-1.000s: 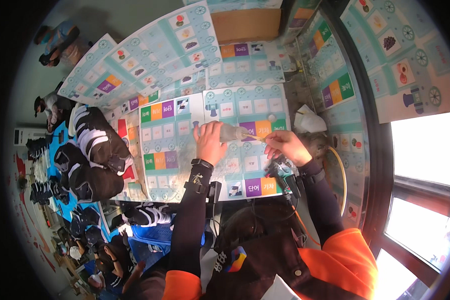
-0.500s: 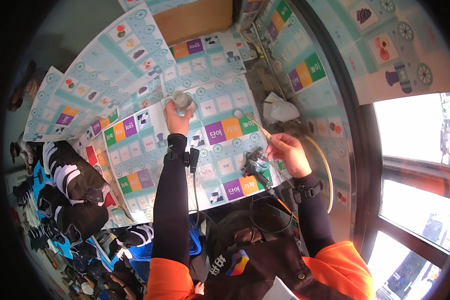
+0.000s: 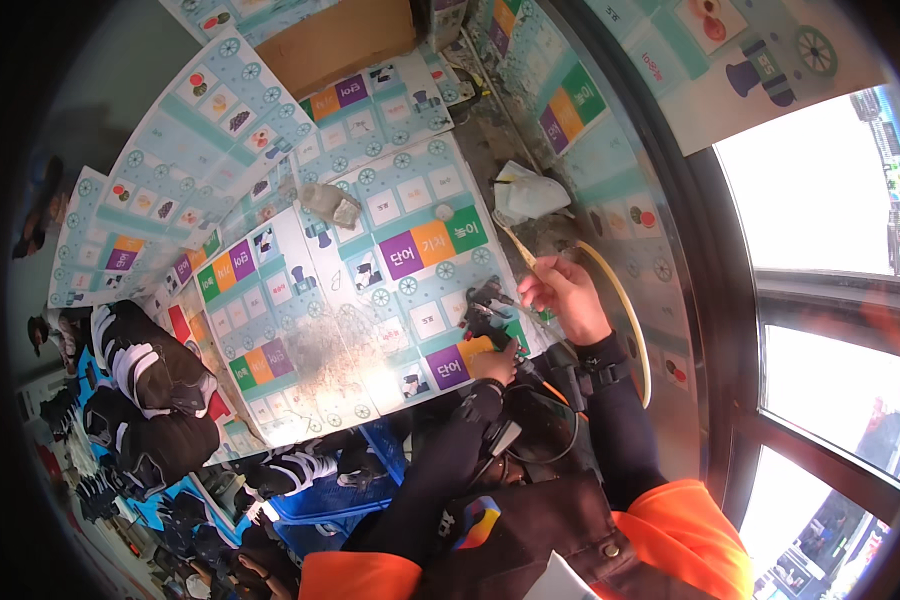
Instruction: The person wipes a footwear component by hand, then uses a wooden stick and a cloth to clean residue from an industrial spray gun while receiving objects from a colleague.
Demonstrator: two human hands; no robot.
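Note:
My right hand (image 3: 568,300) is closed around a thin, tan brush-like stick (image 3: 516,240), its tip pointing away over the table's right edge. Lower and to the left, my left hand (image 3: 495,364) has its fingers closed on the handle of a black gun-shaped tool (image 3: 486,318) with an orange cord or hose. That tool lies near the front right corner of the covered table. A crumpled greyish wad (image 3: 332,206), perhaps cloth or plastic, rests at the middle left of the printed sheets (image 3: 370,290). A small whitish round piece (image 3: 443,212) sits on the sheet, nearer the stick.
A white cup-like mask shape (image 3: 532,194) lies past the table's right edge, by a yellow hose (image 3: 625,300). A cardboard box (image 3: 335,45) stands at the back. Black-and-white shoes (image 3: 145,370) are piled at left, with a blue basket (image 3: 340,500) below. Windows line the right.
My left hand has let go of the greyish wad and come back right and nearer, onto the gun-shaped tool. My right hand still holds the stick. The view has shifted slightly.

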